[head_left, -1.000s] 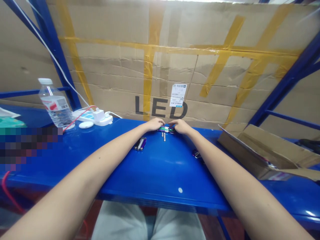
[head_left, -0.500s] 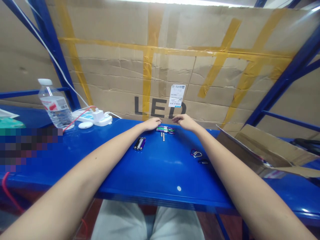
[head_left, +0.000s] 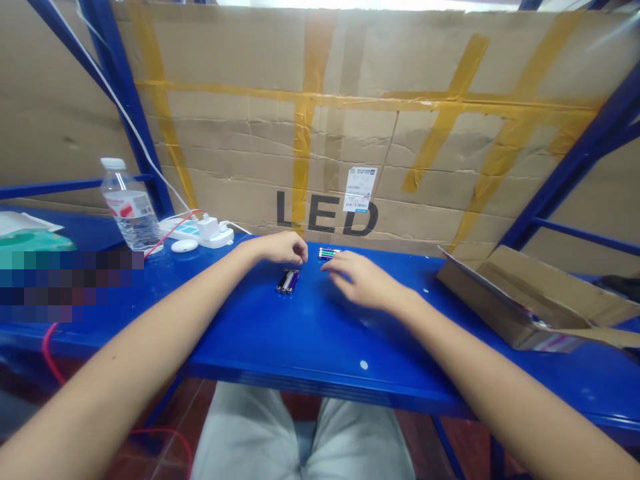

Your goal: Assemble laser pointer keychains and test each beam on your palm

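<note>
My left hand (head_left: 286, 249) hovers just above a row of small metal tubes (head_left: 287, 281), black, silver and purple, lying side by side. Its fingers are loosely curled and apart, with nothing visible in them. My right hand (head_left: 364, 280) reaches over the middle of the table, palm down, fingers stretched forward and slightly bent, holding nothing that I can see. Just beyond its fingertips lies a second group of shiny tubes (head_left: 328, 253), green and purple, partly covered by the hand. The small silver pieces and the carabiners seen earlier are hidden behind my right hand and forearm.
On the blue table (head_left: 300, 347), an open cardboard box (head_left: 480, 303) stands at the right. At the left are a water bottle (head_left: 131, 210), a power strip (head_left: 217, 237) with cables and a round white case (head_left: 185, 246). A large taped carton (head_left: 225, 153) walls off the back.
My left hand has drawn back from the green and purple tubes to the left, over the other row. My right hand has come lower and nearer, now covering the small silver pieces.
</note>
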